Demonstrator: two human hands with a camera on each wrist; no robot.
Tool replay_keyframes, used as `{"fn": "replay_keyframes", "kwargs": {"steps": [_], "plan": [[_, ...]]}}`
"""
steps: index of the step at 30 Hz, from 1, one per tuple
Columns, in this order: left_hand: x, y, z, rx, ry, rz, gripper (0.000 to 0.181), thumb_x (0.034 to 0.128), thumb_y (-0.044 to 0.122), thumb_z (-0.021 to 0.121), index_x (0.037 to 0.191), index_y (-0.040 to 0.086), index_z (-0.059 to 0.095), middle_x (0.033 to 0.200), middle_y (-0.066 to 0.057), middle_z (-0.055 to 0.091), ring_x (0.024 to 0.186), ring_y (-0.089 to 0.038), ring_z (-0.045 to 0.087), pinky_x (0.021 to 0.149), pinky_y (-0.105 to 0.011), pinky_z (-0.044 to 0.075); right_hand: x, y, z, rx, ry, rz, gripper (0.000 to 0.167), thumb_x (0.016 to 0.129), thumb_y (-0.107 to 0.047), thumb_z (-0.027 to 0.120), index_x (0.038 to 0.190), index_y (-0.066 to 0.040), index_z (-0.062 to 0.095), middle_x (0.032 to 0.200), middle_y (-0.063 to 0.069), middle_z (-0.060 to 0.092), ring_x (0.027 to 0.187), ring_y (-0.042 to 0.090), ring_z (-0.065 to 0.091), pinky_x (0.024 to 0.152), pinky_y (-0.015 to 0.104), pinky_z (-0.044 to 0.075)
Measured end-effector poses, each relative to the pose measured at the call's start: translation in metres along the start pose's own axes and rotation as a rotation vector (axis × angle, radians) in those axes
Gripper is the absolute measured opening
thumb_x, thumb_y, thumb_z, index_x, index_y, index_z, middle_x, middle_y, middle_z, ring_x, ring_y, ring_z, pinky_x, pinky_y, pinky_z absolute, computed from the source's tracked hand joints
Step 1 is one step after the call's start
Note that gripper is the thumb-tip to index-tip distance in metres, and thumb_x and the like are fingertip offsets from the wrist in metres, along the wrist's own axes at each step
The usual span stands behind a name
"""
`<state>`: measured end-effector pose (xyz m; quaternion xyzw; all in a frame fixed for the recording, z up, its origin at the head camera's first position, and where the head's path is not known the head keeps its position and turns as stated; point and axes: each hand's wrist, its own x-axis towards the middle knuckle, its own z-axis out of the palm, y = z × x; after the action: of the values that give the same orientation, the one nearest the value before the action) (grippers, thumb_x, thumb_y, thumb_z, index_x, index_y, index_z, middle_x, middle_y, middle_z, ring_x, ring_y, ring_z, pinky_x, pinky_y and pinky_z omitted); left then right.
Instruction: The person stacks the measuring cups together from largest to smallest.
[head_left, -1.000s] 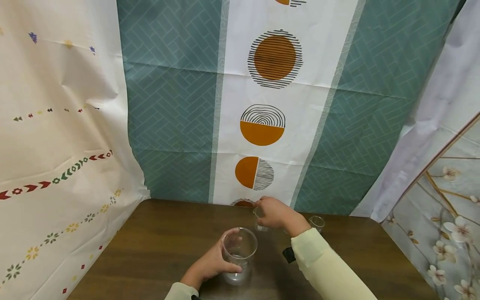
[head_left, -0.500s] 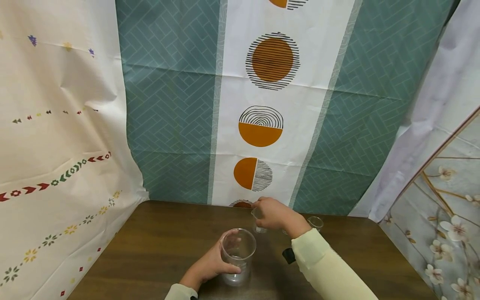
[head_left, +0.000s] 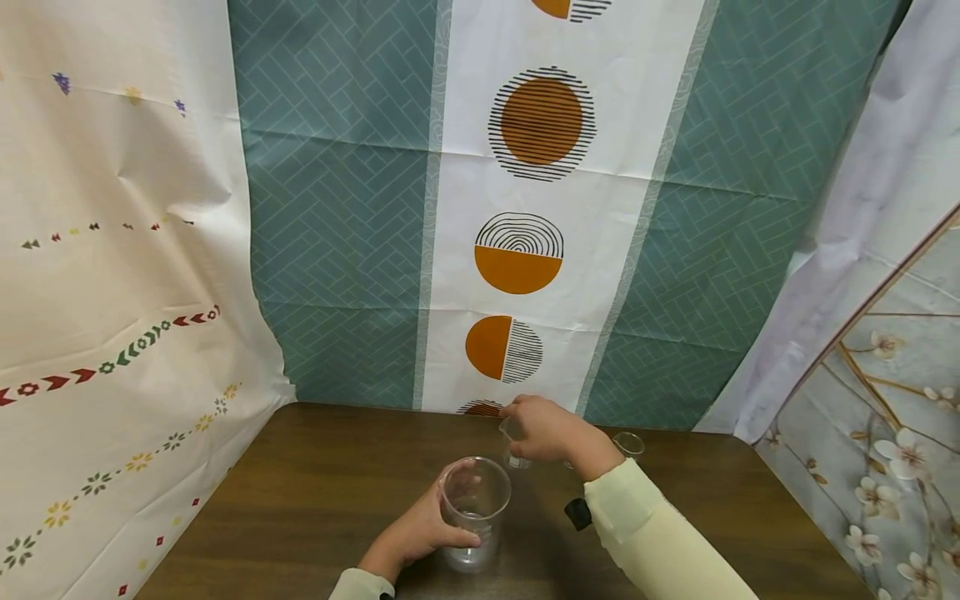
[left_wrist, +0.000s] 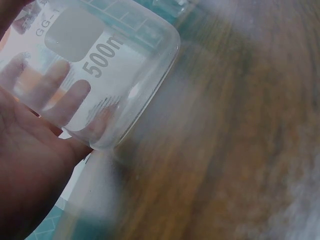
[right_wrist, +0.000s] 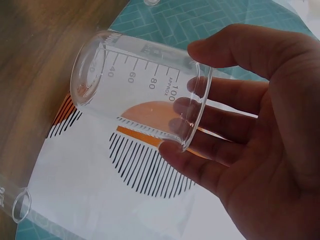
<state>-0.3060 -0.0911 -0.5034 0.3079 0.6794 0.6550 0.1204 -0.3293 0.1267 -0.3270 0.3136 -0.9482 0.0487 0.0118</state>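
Left fingers (left_wrist: 74, 147) wrap large beaker (head_left: 477, 518); right fingers (right_wrist: 230, 92) pinch small beaker (right_wrist: 135, 75) by its rim — smooth glass could slip.

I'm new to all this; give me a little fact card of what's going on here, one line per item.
Left hand: wrapped around the side of the large beaker
Large beaker: clear, upright, printed "500m…" as far as is readable
Right hand: holding the small beaker near its rim, thumb opposite fingers
Small beaker: clear, scale marks up to 100, beyond the large one
Other glassware: another beaker, partly hidden by the right sleeve
Surface: brown wooden table
Backdrop: patterned cloth
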Motion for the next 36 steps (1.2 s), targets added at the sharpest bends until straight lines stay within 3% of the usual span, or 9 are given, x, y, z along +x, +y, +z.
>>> {"fn": "replay_keyframes", "kwargs": {"steps": [6, 21, 36], "plan": [[0.000, -0.001, -0.001, 0.000, -0.004, -0.002, 0.098, 0.0722, 0.014, 0.085, 0.148, 0.022, 0.024, 0.147, -0.022, 0.038, 0.135, -0.040, 0.039, 0.104, -0.032, 0.042, -0.002, -0.003, -0.003, -0.023, 0.014, -0.034, 0.044, 0.080, -0.019, 0.071, 0.120, -0.001, 0.064, 0.113, 0.011, 0.065, 0.100, 0.025, 0.061, 0.094, 0.041, 0.049], [-0.001, 0.002, -0.001, 0.002, -0.008, -0.019, 0.098, 0.0730, 0.015, 0.085, 0.149, 0.022, 0.023, 0.147, -0.019, 0.038, 0.136, -0.038, 0.038, 0.103, -0.032, 0.042, -0.005, -0.011, -0.008, -0.030, -0.008, -0.015, 0.046, 0.082, -0.022, 0.071, 0.124, -0.003, 0.063, 0.117, 0.011, 0.065, 0.103, 0.025, 0.061, 0.096, 0.041, 0.049], [0.000, 0.000, -0.001, 0.028, 0.012, -0.006, 0.099, 0.0716, 0.014, 0.086, 0.148, 0.024, 0.025, 0.145, -0.012, 0.043, 0.134, -0.034, 0.041, 0.103, -0.038, 0.042, -0.009, -0.018, -0.017, -0.049, 0.000, -0.044, 0.046, 0.083, -0.021, 0.071, 0.125, -0.004, 0.063, 0.120, 0.011, 0.064, 0.106, 0.026, 0.061, 0.096, 0.043, 0.049]]}}
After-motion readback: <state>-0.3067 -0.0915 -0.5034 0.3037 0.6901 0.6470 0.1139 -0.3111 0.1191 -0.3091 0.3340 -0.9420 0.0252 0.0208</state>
